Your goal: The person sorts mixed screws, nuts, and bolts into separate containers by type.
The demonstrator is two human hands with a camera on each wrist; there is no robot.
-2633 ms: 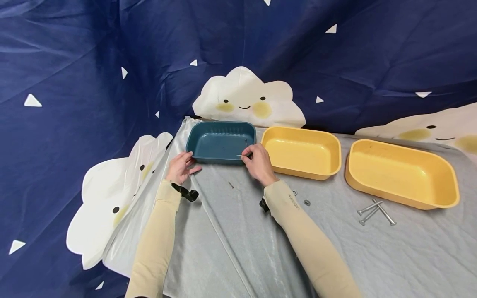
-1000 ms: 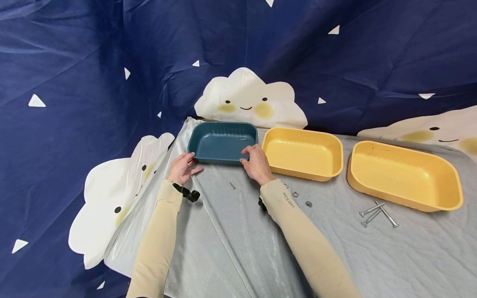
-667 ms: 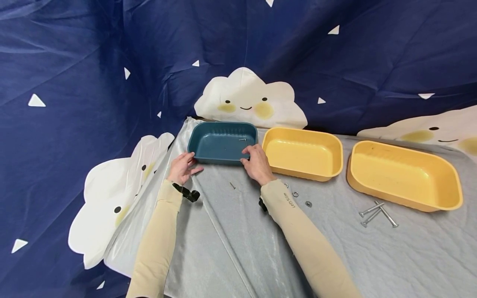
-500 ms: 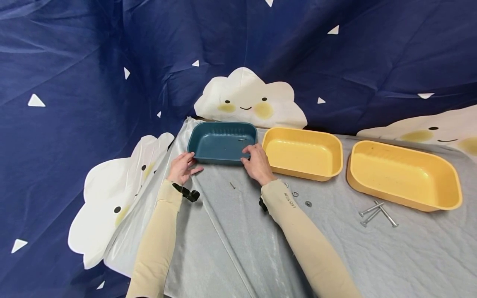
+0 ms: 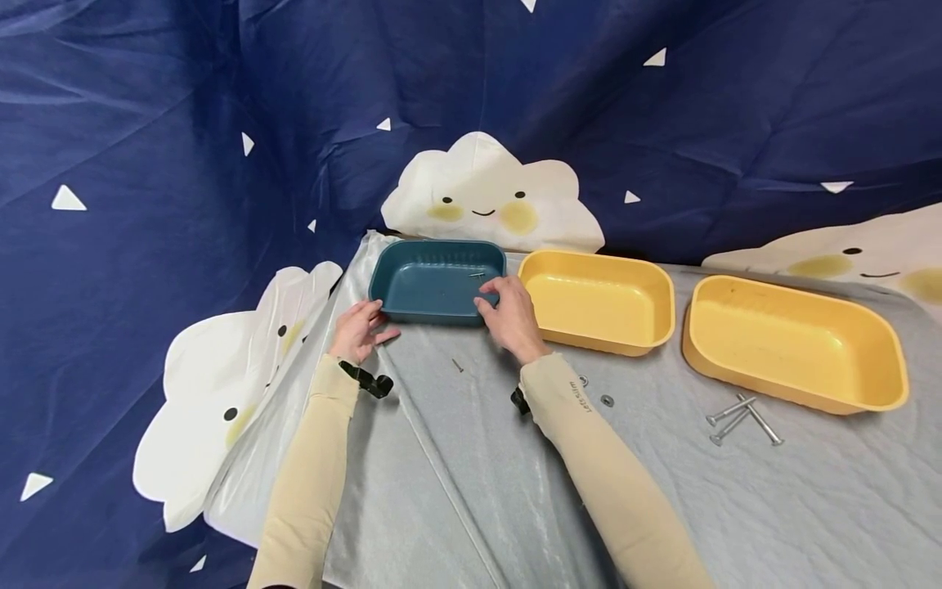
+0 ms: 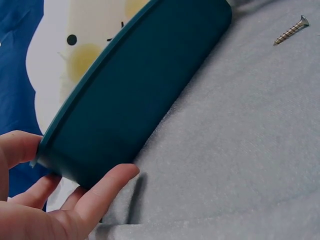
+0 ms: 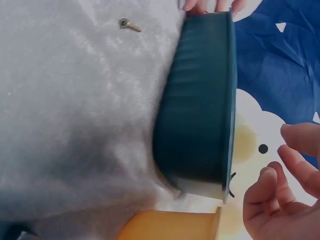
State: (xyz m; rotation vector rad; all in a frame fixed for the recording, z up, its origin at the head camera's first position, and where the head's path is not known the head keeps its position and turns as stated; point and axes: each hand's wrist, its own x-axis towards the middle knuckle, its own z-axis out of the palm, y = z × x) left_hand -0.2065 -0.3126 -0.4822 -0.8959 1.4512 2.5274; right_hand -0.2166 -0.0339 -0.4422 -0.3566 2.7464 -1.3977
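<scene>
At the teal bin (image 5: 437, 315), my left hand (image 5: 356, 331) grips the near left corner. In the left wrist view, one finger of the left hand (image 6: 65, 205) is at the rim and the thumb lies along the outer wall. My right hand (image 5: 511, 315) is over the bin's right end. Loosely curled fingers with nothing between them show on the right hand (image 7: 285, 185) in the right wrist view. Thin metal screws (image 5: 477, 275) lie inside the bin near its back right. Another screw (image 6: 291, 31) lies on the grey cloth in front of the bin.
Two yellow bins, a nearer one (image 5: 596, 339) and a farther one (image 5: 795, 393), stand to the right. A nut (image 5: 584, 380) and a washer (image 5: 607, 401) lie near the right sleeve. Several large bolts (image 5: 745, 419) lie farther right. A blue curtain (image 5: 294, 98) hangs behind.
Earlier my right hand pinched a screw over the bin's front right; it has since been let go into the bin. The right hand has risen slightly. The left hand keeps its place.
</scene>
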